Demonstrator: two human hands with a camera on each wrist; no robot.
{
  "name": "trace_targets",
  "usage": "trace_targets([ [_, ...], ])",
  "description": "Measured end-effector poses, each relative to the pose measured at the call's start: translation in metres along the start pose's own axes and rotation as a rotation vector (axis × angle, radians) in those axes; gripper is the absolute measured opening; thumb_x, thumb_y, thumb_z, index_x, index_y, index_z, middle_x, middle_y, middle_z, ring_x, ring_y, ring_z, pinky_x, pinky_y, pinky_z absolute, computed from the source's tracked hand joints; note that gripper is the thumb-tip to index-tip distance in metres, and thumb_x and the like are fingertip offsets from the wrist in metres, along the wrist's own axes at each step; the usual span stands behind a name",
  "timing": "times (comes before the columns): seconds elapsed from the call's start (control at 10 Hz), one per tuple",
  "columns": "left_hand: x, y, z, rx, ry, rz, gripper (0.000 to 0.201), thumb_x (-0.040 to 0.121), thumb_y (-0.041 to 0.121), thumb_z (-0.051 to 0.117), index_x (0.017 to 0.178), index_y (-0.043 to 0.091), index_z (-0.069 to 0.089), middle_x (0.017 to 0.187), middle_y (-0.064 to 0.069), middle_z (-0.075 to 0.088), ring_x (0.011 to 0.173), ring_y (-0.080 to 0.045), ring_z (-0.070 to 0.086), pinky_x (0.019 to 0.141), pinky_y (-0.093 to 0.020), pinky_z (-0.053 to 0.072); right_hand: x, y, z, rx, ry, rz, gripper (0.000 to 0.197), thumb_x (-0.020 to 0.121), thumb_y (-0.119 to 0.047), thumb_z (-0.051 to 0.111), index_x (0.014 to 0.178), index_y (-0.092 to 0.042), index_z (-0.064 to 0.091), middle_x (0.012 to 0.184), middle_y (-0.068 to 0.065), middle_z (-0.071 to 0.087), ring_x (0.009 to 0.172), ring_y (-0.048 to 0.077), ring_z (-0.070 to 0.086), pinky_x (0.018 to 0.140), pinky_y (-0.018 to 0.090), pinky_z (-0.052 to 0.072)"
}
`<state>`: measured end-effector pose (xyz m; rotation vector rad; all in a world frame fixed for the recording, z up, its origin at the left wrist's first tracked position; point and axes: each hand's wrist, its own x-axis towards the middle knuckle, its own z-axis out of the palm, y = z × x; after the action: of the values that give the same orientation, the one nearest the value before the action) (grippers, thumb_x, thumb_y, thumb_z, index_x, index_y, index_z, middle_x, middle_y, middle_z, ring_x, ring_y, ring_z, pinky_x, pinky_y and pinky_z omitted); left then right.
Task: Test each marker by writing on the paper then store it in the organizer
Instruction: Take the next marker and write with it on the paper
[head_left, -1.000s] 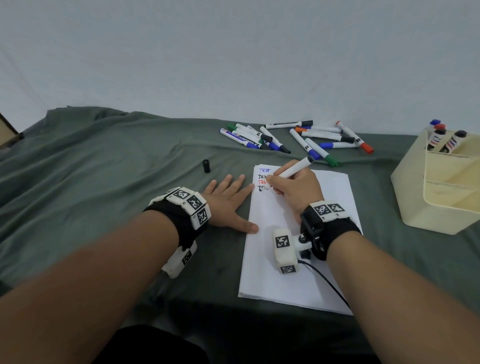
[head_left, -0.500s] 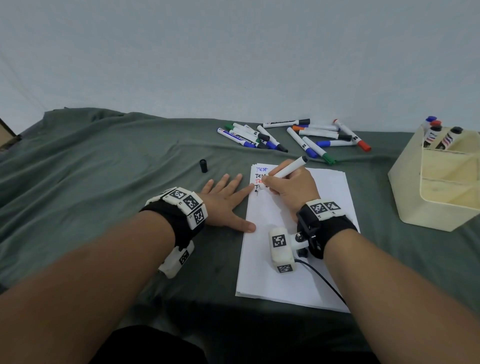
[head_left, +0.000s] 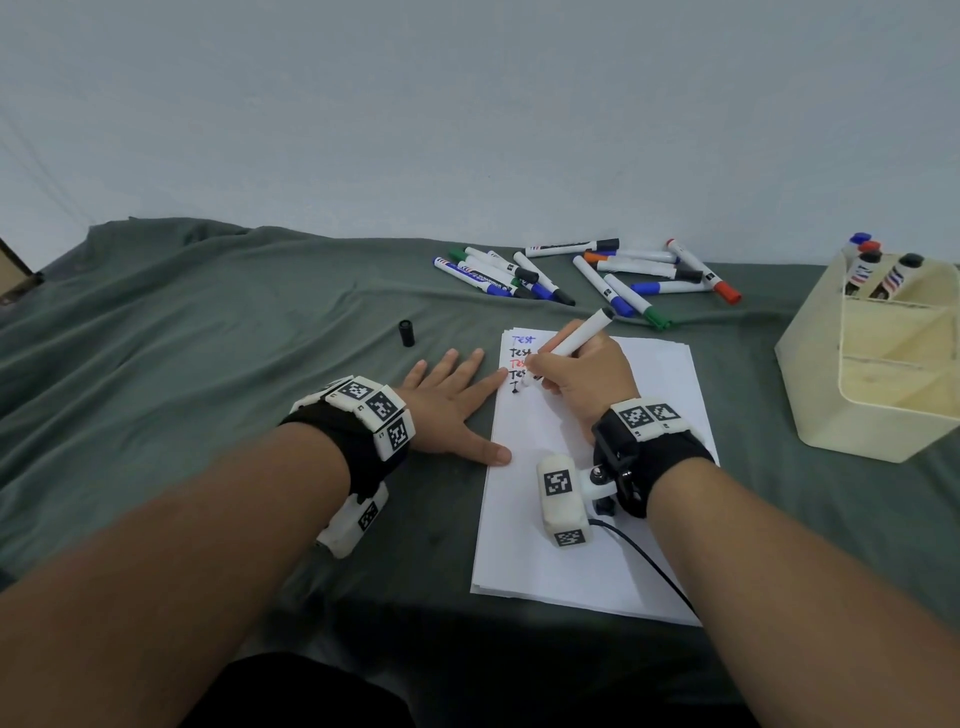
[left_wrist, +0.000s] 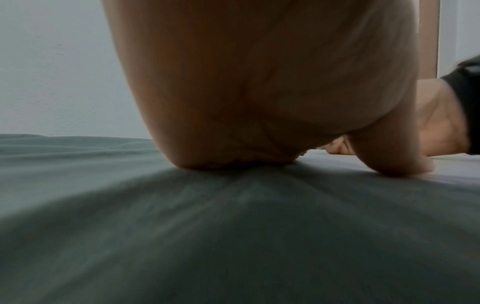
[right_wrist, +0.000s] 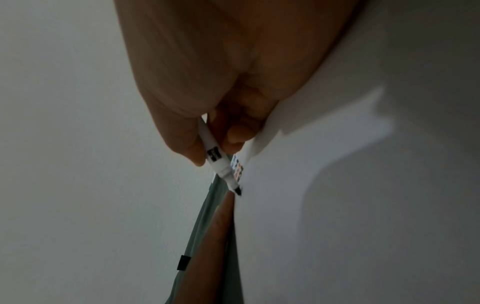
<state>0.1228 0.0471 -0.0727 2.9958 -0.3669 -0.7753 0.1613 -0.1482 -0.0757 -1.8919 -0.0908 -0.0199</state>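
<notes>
On the paper, fifth line now has its first black stroke, new since a second ago. Right hand grips uncapped marker, tip on sheet. Left hand flat, holding paper edge. Cap loose; organizer next.

The right hand pinches a white marker, its black tip touching the paper at its edge beside coloured writing
</notes>
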Motion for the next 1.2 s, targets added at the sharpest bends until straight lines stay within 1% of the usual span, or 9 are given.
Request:
trace_targets([
  [0.1, -0.0002, 0.0002, -0.0001, 0.003, 0.0, -0.002, 0.115, 0.064, 0.095, 0.041, 0.147, 0.046, -0.023, 0.158, 0.008, -0.033, 0.145, -0.021, -0.029, 0.117, -0.05, -0.015, 0.0002, 0.0009, -0.0011, 0.012, 0.016, -0.01, 0.014, 0.077, -0.02, 0.078, 0.073, -0.022, 0.065, 0.061, -0.002, 0.069, 0.056, 0.008, 0.063, 0.063, 0.031, 0.052],
  [0.4, -0.0004, 0.0003, 0.0001, 0.004, -0.004, -0.003, 0.115, 0.064, 0.095, 0.041, 0.147, 0.046, -0.023, 0.157, 0.008, -0.033, 0.145, -0.021, -0.029, 0.117, -0.049, -0.015, -0.0012, -0.0003, -0.0013, 0.028, -0.001, -0.009, 0.013, 0.079, -0.021, 0.079, 0.073, -0.021, 0.066, 0.066, 0.001, 0.072, 0.06, 0.011, 0.067, 0.064, 0.031, 0.056],
  [0.5, -0.0006, 0.0003, 0.0, 0.001, -0.004, -0.005, 0.115, 0.064, 0.095, 0.041, 0.147, 0.046, -0.023, 0.158, 0.008, -0.033, 0.145, -0.02, -0.03, 0.116, -0.049, -0.015, -0.0006, -0.0011, -0.0006, -0.01, -0.013, -0.016, 0.013, 0.079, -0.02, 0.078, 0.074, -0.022, 0.066, 0.066, 0.0, 0.069, 0.062, 0.011, 0.065, 0.063, 0.029, 0.053],
  [0.6, -0.0009, 0.0004, 0.0, -0.006, -0.008, -0.004, 0.115, 0.064, 0.094, 0.042, 0.147, 0.047, -0.023, 0.157, 0.009, -0.033, 0.145, -0.02, -0.03, 0.116, -0.049, -0.016, 0.0022, -0.0013, 0.0003, -0.028, 0.016, -0.009, 0.017, 0.079, -0.018, 0.077, 0.075, -0.022, 0.061, 0.066, -0.004, 0.064, 0.061, 0.01, 0.059, 0.06, 0.026, 0.044],
  [0.8, -0.0014, 0.0002, -0.0002, -0.005, -0.005, -0.003, 0.115, 0.064, 0.095, 0.041, 0.147, 0.047, -0.022, 0.158, 0.009, -0.033, 0.145, -0.02, -0.03, 0.117, -0.05, -0.015, 0.0016, 0.0013, -0.0029, 0.019, 0.042, 0.014, 0.015, 0.078, -0.022, 0.078, 0.076, -0.021, 0.063, 0.057, -0.006, 0.066, 0.052, 0.005, 0.06, 0.063, 0.031, 0.05],
  [0.9, -0.0006, 0.0, -0.0003, -0.003, -0.003, -0.001, 0.116, 0.064, 0.095, 0.041, 0.148, 0.046, -0.022, 0.158, 0.008, -0.032, 0.145, -0.021, -0.029, 0.117, -0.05, -0.015, 0.0017, 0.0015, -0.0014, -0.004, 0.027, 0.021, 0.014, 0.076, -0.021, 0.078, 0.078, -0.021, 0.064, 0.063, -0.004, 0.068, 0.06, 0.01, 0.063, 0.068, 0.036, 0.056],
  [1.0, 0.0003, 0.0004, -0.0001, 0.0, -0.004, -0.001, 0.116, 0.062, 0.096, 0.04, 0.147, 0.047, -0.023, 0.158, 0.008, -0.032, 0.145, -0.021, -0.029, 0.117, -0.05, -0.015, 0.0021, 0.0013, -0.0008, -0.025, 0.025, 0.011, 0.014, 0.077, -0.019, 0.078, 0.077, -0.021, 0.063, 0.069, -0.001, 0.068, 0.066, 0.015, 0.064, 0.068, 0.036, 0.055],
  [1.1, 0.0004, 0.0002, -0.0003, -0.002, -0.009, -0.002, 0.116, 0.063, 0.096, 0.04, 0.147, 0.047, -0.023, 0.158, 0.008, -0.032, 0.145, -0.021, -0.029, 0.117, -0.05, -0.015, 0.0027, 0.0016, -0.0025, -0.029, 0.046, -0.001, 0.015, 0.079, -0.02, 0.076, 0.077, -0.022, 0.062, 0.069, -0.001, 0.067, 0.065, 0.013, 0.063, 0.064, 0.028, 0.048],
  [1.2, 0.0001, -0.0004, 0.0001, -0.005, -0.007, -0.002, 0.116, 0.062, 0.096, 0.04, 0.147, 0.047, -0.023, 0.158, 0.009, -0.032, 0.145, -0.02, -0.03, 0.116, -0.05, -0.016, 0.0013, -0.0002, -0.0022, -0.042, 0.029, -0.006, 0.015, 0.079, -0.02, 0.076, 0.077, -0.021, 0.061, 0.069, -0.001, 0.067, 0.065, 0.013, 0.063, 0.064, 0.029, 0.051],
])
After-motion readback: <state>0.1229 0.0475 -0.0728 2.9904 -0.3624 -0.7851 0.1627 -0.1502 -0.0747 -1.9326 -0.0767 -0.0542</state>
